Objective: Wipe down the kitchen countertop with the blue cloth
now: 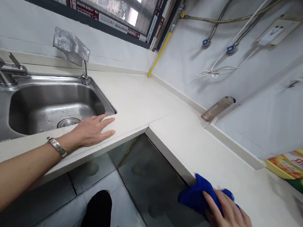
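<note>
My left hand [93, 131] lies flat on the white countertop [137, 98], fingers spread, just in front of the steel sink [61, 84]. A silver bracelet [57, 146] circles that wrist. At the lower right, my right hand [233, 219] grips a bright blue cloth [198, 195]. Part of the cloth rests against the counter's front edge and hangs over the glossy dark cabinet door [156, 177]; another bit pokes out past the fingers on the counter top.
A steel faucet [4, 69] and a small tap under a silver wrap [71, 46] stand behind the sink. A brown bottle [218, 108] leans by the right wall. Yellow detergent packaging [295, 163] sits at the far right. Hoses [220, 20] hang on the wall.
</note>
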`<state>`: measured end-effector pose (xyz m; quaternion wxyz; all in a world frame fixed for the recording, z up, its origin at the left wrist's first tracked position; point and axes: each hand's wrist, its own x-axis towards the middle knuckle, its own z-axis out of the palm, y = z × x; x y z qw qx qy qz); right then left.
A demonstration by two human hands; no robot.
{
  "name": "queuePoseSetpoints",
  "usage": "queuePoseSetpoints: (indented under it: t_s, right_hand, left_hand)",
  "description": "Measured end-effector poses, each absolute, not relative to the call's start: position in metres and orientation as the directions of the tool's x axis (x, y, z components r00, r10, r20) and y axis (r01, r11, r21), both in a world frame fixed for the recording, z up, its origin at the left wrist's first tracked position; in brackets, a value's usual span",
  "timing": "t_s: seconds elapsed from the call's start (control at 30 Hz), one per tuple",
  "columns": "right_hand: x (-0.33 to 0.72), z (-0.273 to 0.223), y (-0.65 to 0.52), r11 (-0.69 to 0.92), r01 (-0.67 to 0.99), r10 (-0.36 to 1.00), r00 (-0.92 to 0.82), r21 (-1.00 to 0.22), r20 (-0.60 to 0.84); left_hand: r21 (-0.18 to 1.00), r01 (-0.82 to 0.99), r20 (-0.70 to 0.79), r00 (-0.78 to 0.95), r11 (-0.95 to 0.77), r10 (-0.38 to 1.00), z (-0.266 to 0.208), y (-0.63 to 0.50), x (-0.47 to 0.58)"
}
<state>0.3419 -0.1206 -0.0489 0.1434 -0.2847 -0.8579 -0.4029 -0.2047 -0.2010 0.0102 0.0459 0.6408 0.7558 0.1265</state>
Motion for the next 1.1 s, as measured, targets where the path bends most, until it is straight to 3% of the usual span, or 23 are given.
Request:
queuePoseSetpoints:
  t_s: [0.27, 0.5, 0.63, 0.73, 0.87, 1.0, 1.1]
  right_hand:
    - [0.301, -0.058, -0.119, 0.371, 0.722, 0.38, -0.692, 0.585, 0.614]
    - [0.177, -0.044, -0.081, 0.403, 0.737, 0.405, -0.675, 0.543, 0.616]
    - [0.113, -0.04, -0.06, 0.437, 0.773, 0.391, -0.623, 0.459, 0.677]
    - [0.07, -0.043, -0.047, 0.511, 0.809, 0.406, -0.525, 0.29, 0.748]
    - [0.023, -0.048, -0.041, 0.633, 0.773, 0.5, -0.366, -0.043, 0.785]
    - [-0.014, -0.055, -0.058, 0.626, 0.672, 0.641, -0.154, -0.396, 0.752]
    - [-0.032, -0.061, -0.087, 0.587, 0.53, 0.719, 0.006, -0.612, 0.695]
  left_hand:
    - [0.24, 0.958, 0.071, -0.179, 0.157, 0.981, 0.02, -0.2, -0.197]
    - [0.236, 0.958, 0.069, -0.186, 0.165, 0.98, 0.019, -0.201, -0.196]
    - [0.253, 0.954, 0.09, -0.188, 0.16, 0.978, 0.016, -0.202, -0.197]
    - [0.274, 0.947, 0.083, -0.2, 0.17, 0.976, 0.018, -0.203, -0.196]
    - [0.3, 0.938, 0.071, -0.204, 0.174, 0.976, 0.019, -0.205, -0.193]
    - [0.309, 0.938, 0.093, -0.198, 0.161, 0.976, 0.017, -0.203, -0.193]
    - [0.377, 0.913, 0.087, -0.204, 0.157, 0.975, 0.019, -0.201, -0.195]
